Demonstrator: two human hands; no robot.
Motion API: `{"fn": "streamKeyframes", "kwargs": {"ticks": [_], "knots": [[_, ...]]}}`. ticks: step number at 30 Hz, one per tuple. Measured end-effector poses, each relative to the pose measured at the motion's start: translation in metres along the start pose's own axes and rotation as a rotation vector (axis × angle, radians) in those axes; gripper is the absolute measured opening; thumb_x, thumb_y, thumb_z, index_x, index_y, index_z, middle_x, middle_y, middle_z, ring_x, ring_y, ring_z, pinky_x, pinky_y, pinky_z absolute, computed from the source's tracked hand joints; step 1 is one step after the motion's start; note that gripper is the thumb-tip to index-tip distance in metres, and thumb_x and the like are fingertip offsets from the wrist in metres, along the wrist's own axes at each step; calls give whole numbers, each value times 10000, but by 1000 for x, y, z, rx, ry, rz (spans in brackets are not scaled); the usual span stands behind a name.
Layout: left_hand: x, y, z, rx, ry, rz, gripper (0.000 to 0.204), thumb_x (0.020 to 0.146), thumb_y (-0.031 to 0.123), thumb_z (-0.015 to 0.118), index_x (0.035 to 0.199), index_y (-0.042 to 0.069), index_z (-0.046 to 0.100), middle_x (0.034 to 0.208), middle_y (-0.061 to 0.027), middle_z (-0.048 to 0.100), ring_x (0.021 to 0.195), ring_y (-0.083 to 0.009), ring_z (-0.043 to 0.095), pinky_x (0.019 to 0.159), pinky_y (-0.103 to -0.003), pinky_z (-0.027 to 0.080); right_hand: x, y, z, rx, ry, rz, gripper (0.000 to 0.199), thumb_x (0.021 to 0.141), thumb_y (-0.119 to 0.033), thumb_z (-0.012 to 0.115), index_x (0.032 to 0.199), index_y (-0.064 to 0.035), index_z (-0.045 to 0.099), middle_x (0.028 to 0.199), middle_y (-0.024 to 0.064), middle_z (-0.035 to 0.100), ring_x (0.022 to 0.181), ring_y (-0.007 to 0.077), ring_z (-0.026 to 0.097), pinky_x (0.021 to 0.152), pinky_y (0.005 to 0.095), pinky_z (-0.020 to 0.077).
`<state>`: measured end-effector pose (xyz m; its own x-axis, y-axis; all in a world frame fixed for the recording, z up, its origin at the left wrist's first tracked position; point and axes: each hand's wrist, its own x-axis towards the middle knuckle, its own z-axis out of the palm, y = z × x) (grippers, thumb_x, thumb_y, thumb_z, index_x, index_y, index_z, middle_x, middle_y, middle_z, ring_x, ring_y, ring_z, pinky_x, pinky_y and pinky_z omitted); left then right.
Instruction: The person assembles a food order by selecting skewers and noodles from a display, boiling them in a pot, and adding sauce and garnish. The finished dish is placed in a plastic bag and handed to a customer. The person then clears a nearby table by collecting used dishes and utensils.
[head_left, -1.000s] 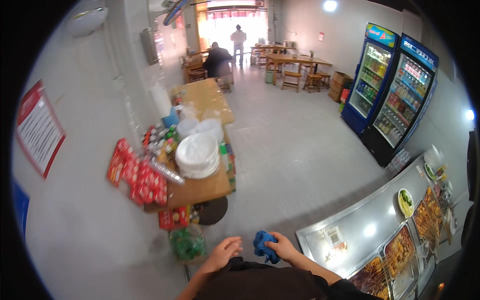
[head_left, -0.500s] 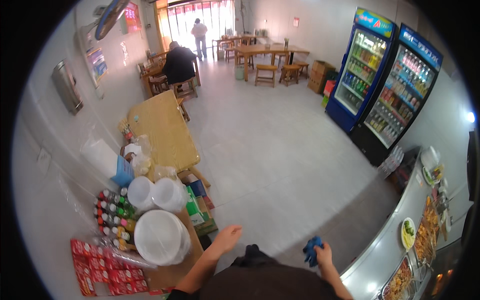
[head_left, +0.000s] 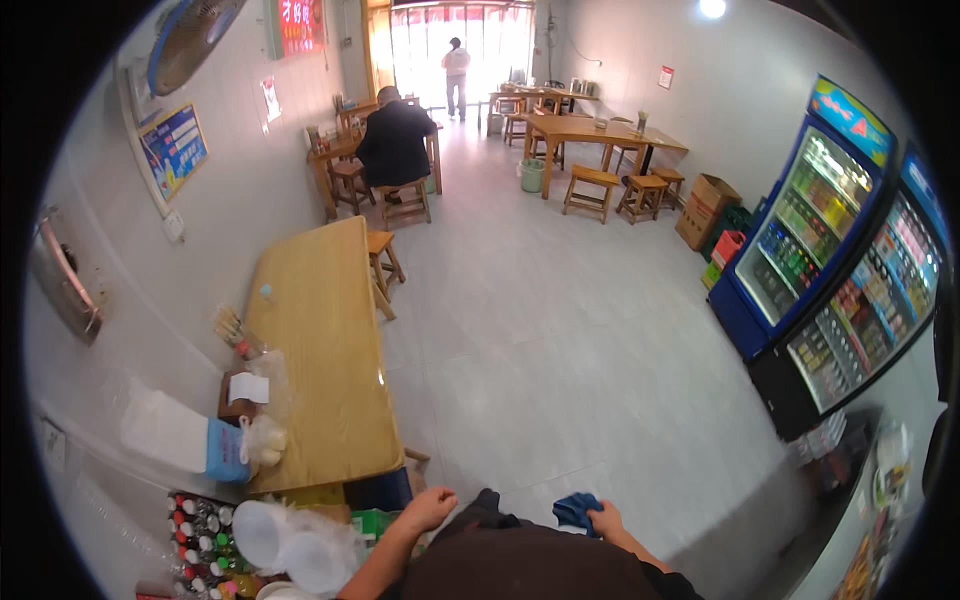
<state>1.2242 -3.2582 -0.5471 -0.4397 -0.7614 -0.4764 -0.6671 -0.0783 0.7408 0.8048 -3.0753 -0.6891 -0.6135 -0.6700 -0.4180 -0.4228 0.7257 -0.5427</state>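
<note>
My right hand (head_left: 606, 519) is closed on a crumpled blue cloth (head_left: 575, 510), held at waist height over the floor. My left hand (head_left: 430, 508) has its fingers curled in, and nothing shows in it. It is nearest to the stacked white plastic bowls (head_left: 265, 533) and a green box (head_left: 372, 522) at the lower left. A long wooden table (head_left: 325, 350) stands ahead on the left. Along its wall side are a holder of chopsticks (head_left: 232, 330), a tissue box (head_left: 240, 400) and a clear bag with pale round things (head_left: 265, 440).
Bottled drinks (head_left: 200, 540) crowd the lower left. Two drink fridges (head_left: 800, 230) line the right wall, with cardboard boxes (head_left: 706, 210) beyond. A metal food counter (head_left: 830, 560) runs along the lower right. Ahead, a person in black (head_left: 398, 145) sits at a table; another stands by the bright doorway.
I have moved forward and my view has lifted. The wooden table and fridges look nearer, while the bowls, bottles and food counter have slid toward the lower edge. The cloth stays in my right hand.
</note>
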Motion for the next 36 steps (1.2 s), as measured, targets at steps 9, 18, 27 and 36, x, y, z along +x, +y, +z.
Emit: {"fn": "streamKeyframes", "kwargs": {"ticks": [9, 18, 27, 36], "knots": [[311, 218, -111, 26, -152, 241, 467, 1006, 353, 540, 1312, 8, 612, 1285, -195, 664, 1171, -336, 646, 991, -418, 506, 147, 22, -118, -184, 59, 706, 409, 816, -378, 724, 942, 11, 738, 958, 215, 750, 928, 369, 733, 867, 471, 555], [590, 287, -202, 91, -76, 54, 471, 1004, 348, 580, 1351, 30, 596, 1298, -188, 664, 1207, -317, 633, 1014, -415, 496, 508, -109, -117, -220, -46, 329, 435, 837, -397, 659, 933, 23, 723, 931, 256, 729, 941, 431, 708, 883, 507, 540], [801, 293, -337, 9, 167, -175, 485, 986, 400, 589, 1321, 51, 630, 1256, -156, 694, 1172, -288, 653, 1003, -395, 503, 936, -538, -177, 83, 112, -134, 494, 806, -245, 729, 1220, 9, 637, 1123, 243, 707, 1046, 389, 682, 920, 434, 534], [1128, 425, -504, 119, 90, -49, 491, 990, 401, 542, 1324, 51, 628, 1279, -176, 677, 1214, -341, 622, 1018, -428, 490, 1118, -654, -174, 8, 100, 18, 457, 753, -300, 757, 1078, 15, 698, 1030, 252, 723, 995, 413, 693, 884, 461, 537]]}}
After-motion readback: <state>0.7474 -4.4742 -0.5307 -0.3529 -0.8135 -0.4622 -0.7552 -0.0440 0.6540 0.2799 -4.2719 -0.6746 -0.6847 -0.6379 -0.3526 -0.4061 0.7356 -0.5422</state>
